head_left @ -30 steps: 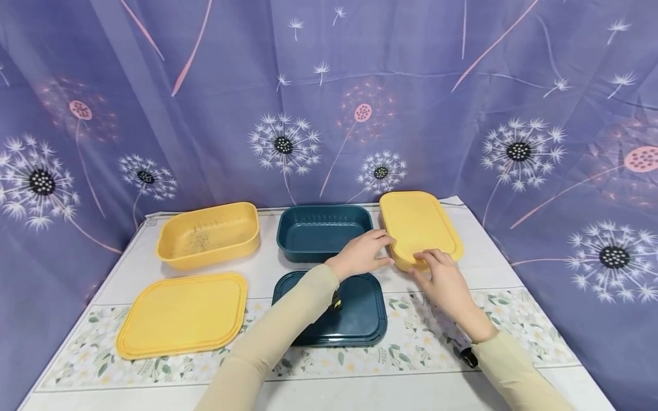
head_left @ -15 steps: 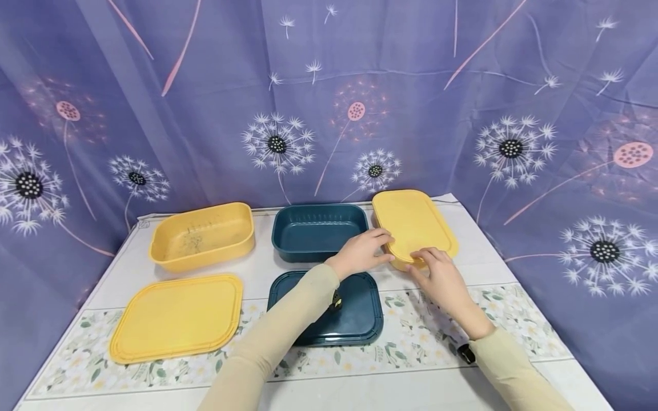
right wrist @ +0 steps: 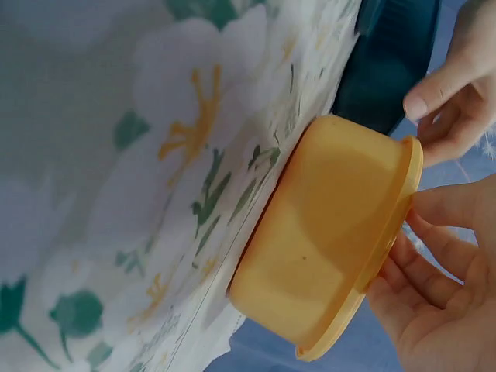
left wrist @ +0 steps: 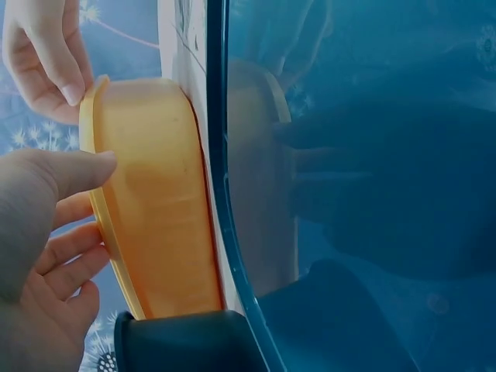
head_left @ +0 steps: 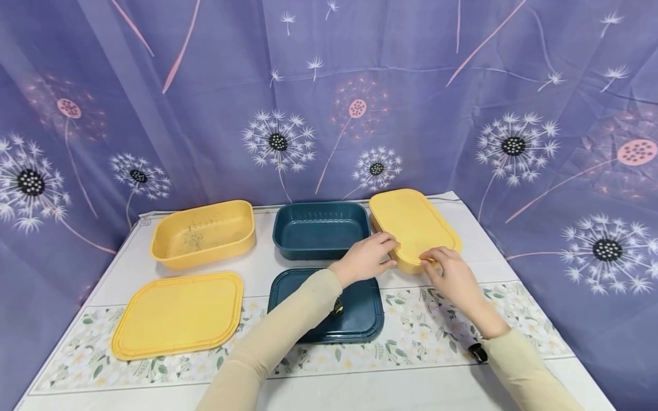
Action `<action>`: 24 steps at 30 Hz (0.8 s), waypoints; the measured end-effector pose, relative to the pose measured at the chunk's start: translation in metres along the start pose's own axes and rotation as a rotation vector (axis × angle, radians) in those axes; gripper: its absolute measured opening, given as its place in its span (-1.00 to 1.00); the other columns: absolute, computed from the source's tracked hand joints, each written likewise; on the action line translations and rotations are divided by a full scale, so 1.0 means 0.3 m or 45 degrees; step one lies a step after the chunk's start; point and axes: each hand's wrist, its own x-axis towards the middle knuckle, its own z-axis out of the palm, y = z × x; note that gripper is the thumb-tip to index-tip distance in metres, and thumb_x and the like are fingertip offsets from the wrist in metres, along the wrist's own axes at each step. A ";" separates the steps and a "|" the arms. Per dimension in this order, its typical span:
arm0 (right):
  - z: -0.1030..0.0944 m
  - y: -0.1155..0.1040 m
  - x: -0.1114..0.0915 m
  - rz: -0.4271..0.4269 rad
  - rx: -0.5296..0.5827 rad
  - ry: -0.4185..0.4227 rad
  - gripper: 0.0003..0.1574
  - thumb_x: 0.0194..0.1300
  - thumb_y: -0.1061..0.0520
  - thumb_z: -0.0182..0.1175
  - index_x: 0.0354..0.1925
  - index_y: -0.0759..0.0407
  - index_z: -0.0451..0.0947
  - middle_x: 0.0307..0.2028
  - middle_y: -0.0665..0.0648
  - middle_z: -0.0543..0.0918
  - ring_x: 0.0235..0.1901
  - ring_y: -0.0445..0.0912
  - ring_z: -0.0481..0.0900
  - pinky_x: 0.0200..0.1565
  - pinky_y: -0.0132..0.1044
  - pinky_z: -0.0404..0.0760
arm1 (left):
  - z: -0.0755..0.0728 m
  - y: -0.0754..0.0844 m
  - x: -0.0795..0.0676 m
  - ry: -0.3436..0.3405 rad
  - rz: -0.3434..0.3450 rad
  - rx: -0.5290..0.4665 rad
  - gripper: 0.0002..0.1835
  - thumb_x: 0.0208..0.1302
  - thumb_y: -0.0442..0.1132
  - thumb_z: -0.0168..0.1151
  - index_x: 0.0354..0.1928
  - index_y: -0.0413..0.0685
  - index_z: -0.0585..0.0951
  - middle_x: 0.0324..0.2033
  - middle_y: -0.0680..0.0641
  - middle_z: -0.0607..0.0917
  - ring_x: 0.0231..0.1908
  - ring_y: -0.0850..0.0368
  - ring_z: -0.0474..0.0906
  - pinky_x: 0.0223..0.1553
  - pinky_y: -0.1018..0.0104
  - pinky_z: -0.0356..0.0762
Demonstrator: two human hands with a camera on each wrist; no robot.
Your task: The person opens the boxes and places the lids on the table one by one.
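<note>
On the right of the table, a yellow rectangular food container (right wrist: 310,225) stands upright with a yellow lid (head_left: 413,220) on top. My left hand (head_left: 366,257) pinches the lid's edge at the near left corner, its thumb (left wrist: 85,169) at the rim and its fingers over the top. To its right, my right hand (head_left: 452,279) pinches the lid's near edge, fingers bent over the top and thumb against the rim, as the right wrist view shows. Under my left forearm lies a dark teal lid (head_left: 354,319), partly covered. Behind it stands an uncovered dark teal container (head_left: 321,231).
An uncovered yellow container (head_left: 203,237) with dark marks inside is at the back left. A second flat yellow lid (head_left: 180,314) lies in front of it. The table (head_left: 370,388) has a floral-banded cloth, and a purple dandelion-print curtain (head_left: 216,131) hangs behind and at both sides.
My right hand has shifted slightly to the right along the lid's near edge. The left hand stays at the lid's near left corner. The head view has shifted a little.
</note>
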 end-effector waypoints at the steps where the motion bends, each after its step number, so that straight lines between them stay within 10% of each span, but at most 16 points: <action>1: -0.004 0.003 0.000 -0.008 0.006 0.005 -0.87 0.35 0.28 0.28 -0.14 0.28 0.67 -0.11 0.26 0.69 -0.04 0.23 0.59 -0.04 0.17 0.55 | 0.000 0.005 -0.002 -0.006 0.003 0.005 -0.52 0.43 -0.01 0.26 0.31 0.01 0.54 0.23 0.01 0.53 0.17 0.17 0.50 0.13 0.37 0.51; 11: -0.016 0.040 -0.003 -0.045 0.028 0.047 -0.92 0.37 0.22 0.30 -0.20 0.24 0.68 -0.20 0.19 0.71 -0.14 0.16 0.62 -0.16 0.09 0.57 | -0.006 0.002 0.000 -0.031 0.062 0.009 -0.56 0.42 -0.08 0.28 0.29 0.06 0.56 0.18 0.03 0.54 0.15 0.19 0.48 0.06 0.39 0.53; 24: -0.011 0.055 -0.010 -0.087 0.034 0.089 -0.92 0.36 0.26 0.30 -0.20 0.27 0.68 -0.21 0.18 0.71 -0.13 0.17 0.62 -0.12 0.10 0.58 | -0.027 -0.099 0.056 -0.065 -0.091 -0.071 -0.57 0.51 0.05 0.12 0.31 0.12 0.56 0.28 0.01 0.50 0.26 0.14 0.44 0.17 0.30 0.49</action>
